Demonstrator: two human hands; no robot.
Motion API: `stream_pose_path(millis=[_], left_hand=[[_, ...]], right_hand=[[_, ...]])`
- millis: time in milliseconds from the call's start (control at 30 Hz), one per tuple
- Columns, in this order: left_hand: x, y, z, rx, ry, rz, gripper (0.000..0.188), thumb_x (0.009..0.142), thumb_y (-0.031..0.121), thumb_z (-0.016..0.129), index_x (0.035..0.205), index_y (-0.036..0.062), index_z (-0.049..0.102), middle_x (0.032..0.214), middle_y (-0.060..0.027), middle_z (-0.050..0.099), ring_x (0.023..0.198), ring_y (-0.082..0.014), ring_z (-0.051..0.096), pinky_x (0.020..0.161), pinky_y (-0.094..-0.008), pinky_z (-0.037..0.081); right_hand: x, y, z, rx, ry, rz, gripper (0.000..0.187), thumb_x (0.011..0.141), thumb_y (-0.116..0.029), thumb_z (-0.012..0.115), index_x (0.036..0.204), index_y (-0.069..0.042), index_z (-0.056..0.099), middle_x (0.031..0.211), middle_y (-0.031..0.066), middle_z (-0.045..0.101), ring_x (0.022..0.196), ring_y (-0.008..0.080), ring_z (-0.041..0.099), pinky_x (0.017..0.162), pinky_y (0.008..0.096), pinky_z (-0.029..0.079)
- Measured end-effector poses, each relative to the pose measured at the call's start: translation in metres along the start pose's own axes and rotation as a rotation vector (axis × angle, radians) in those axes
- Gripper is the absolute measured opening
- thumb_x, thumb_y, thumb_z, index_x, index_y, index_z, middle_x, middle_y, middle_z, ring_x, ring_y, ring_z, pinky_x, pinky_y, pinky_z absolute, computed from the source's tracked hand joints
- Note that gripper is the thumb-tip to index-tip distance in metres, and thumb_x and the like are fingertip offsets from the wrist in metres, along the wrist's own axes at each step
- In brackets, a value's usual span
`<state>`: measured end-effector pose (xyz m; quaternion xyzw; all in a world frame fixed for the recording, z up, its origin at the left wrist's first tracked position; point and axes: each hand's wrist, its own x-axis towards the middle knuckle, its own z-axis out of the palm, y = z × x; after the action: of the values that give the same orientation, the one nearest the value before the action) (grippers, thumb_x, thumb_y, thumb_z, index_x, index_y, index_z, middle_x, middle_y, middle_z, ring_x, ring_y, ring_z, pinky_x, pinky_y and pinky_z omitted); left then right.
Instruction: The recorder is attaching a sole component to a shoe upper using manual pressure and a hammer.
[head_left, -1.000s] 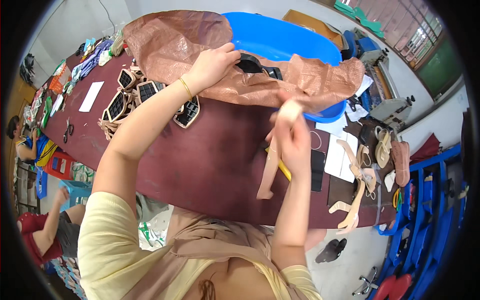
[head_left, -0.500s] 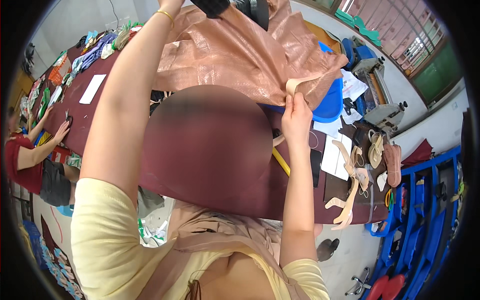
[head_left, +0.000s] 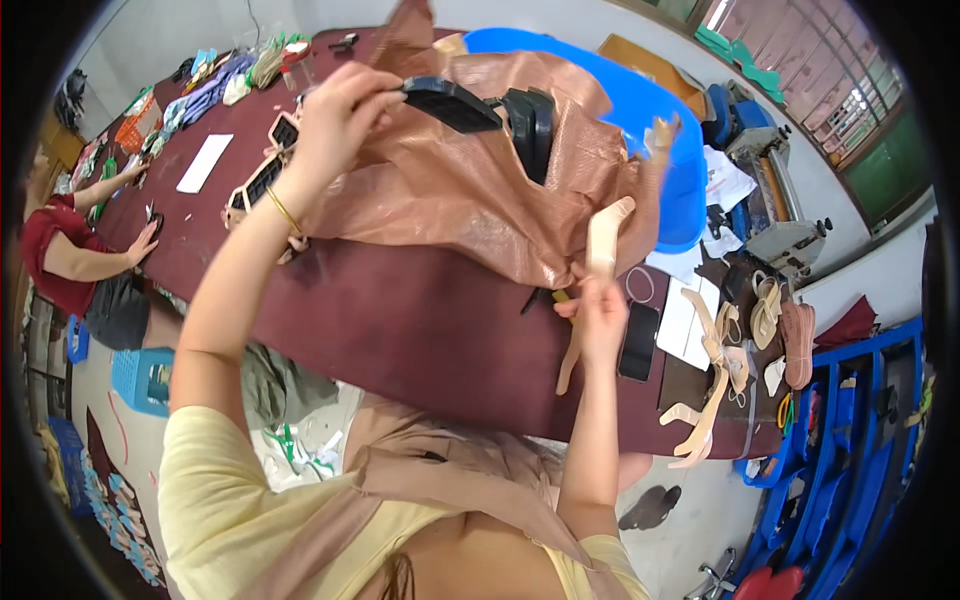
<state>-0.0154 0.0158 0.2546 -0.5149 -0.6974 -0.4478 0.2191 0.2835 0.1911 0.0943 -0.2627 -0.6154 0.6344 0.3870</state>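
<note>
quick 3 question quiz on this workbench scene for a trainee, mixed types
1. True or false: the left hand holds a black sole piece above the brown sack.
2. What does the right hand hold? A) scissors B) a tan strap piece C) a white card
3. Fill in: behind the sack lies a big ___ tub.

Key: 1 true; 2 B; 3 blue
</note>
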Motion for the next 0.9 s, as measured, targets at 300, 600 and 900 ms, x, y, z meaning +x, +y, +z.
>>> stream_pose_path(millis=[300,600,900], left_hand=[[-0.147,-0.018,0.057,-0.465,0.29,-0.346,0.019,0.086,0.003,0.06,0.104,0.0056,0.052,0.102,-0.0054,0.054,0.081,-0.012,0.053,0.069,-0.0243,0.046],[-0.101,0.071,0.101,-1.797,0.662,-1.109,0.048,0.088,0.039,0.062,0.118,0.0028,0.051,0.116,-0.0112,0.048,0.115,-0.0235,0.048,0.106,-0.0403,0.037],[-0.127,-0.012,0.056,-1.022,-0.024,-1.057,0.03,0.083,0.0,0.06,0.112,0.0,0.053,0.102,-0.0088,0.061,0.091,-0.0223,0.063,0.079,-0.0382,0.056]], right_hand=[[0.016,-0.079,0.057,0.254,-0.208,-0.363,0.022,0.1,-0.021,0.041,0.106,-0.002,0.05,0.112,0.0154,0.062,0.064,0.0131,0.062,0.057,0.0242,0.05],[0.069,-0.038,0.111,-0.181,-0.158,-0.302,0.033,0.1,-0.02,0.042,0.127,-0.003,0.05,0.079,0.0023,0.059,0.064,0.0077,0.061,0.059,0.0238,0.05],[0.108,0.005,0.071,-0.199,-0.019,0.156,0.04,0.1,-0.037,0.037,0.129,-0.009,0.038,0.072,0.0057,0.06,0.054,0.0105,0.056,0.05,0.0229,0.045]])
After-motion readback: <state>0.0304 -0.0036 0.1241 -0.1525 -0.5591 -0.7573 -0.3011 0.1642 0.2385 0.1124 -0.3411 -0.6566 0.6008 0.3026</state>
